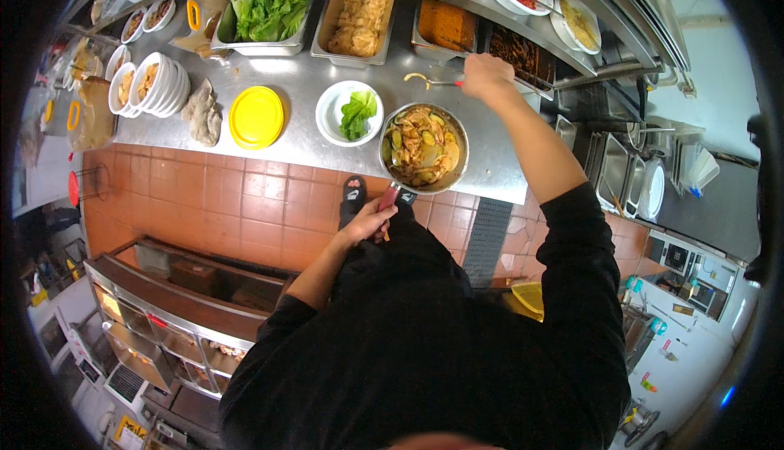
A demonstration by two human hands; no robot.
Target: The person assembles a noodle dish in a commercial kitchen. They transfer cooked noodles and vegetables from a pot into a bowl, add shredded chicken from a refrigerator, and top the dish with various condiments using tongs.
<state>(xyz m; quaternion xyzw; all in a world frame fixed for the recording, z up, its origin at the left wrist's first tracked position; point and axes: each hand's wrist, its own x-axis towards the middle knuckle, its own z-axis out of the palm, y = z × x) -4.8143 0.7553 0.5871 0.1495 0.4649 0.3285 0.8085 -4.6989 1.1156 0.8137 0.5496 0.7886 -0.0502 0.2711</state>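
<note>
My left hand (370, 224) is closed round the red handle of a saucepan (464, 152). The pan is at the counter's front edge and holds a brown, saucy mix of sliced food (420, 144). My right hand (487, 76) reaches to the far right, closed on a utensil (445, 83) with a red grip and thin metal shaft, like a spoon. Its curved end points left over the counter, behind the pan. Left of the pan is a white bowl (328, 115) with green lettuce (357, 115) in it.
Metal trays of lettuce (269, 11), pale shredded food (359, 21), orange sauce (447, 24) and dark sauce (523, 54) line the back. A yellow lid (256, 118), a grey cloth (202, 113) and stacked white bowls (167, 91) are at left. A metal shelf (588, 62) overhangs the right.
</note>
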